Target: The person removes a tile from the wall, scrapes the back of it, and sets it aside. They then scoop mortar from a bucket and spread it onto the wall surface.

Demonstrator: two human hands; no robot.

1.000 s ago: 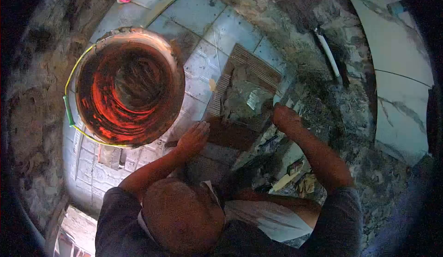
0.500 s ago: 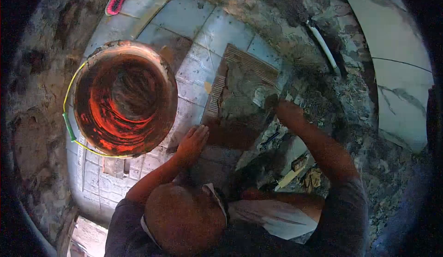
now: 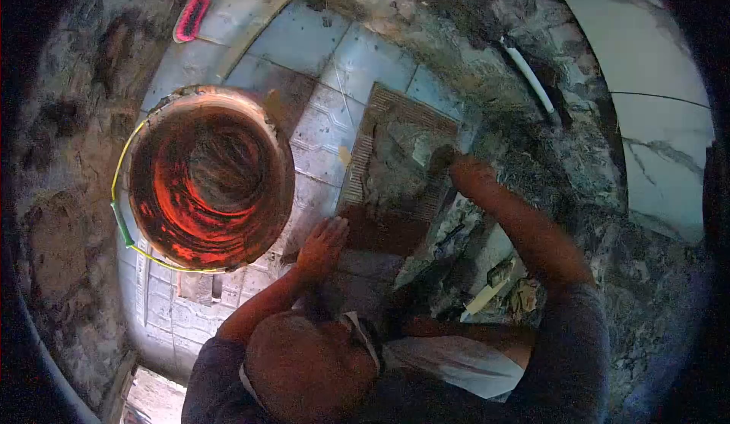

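A tile with a ribbed back (image 3: 357, 173) lies on the tiled floor, grey mortar (image 3: 395, 169) spread over much of it. My right hand (image 3: 473, 178) is closed round the handle of a trowel (image 3: 439, 161), whose pale blade rests over the mortar near the tile's right side. At the tile's near left corner, my left hand (image 3: 324, 247) lies flat with fingers stretched out along its edge. Left of that hand stands a large bucket (image 3: 156, 203), with reddish-orange inner walls and dark residue inside.
A yellow bucket handle with a green grip (image 3: 122, 225) hangs at the bucket's left. A pink brush (image 3: 192, 18) and a wooden strip (image 3: 255, 34) lie at the back. To the right are rubble, a white pipe (image 3: 528, 74) and marbled wall tiles (image 3: 661, 135). A head and shoulders fill the bottom.
The view has shifted slightly, so the bucket and tile sit lower in the picture. My right hand with the trowel has moved a little toward the tile's far right edge.
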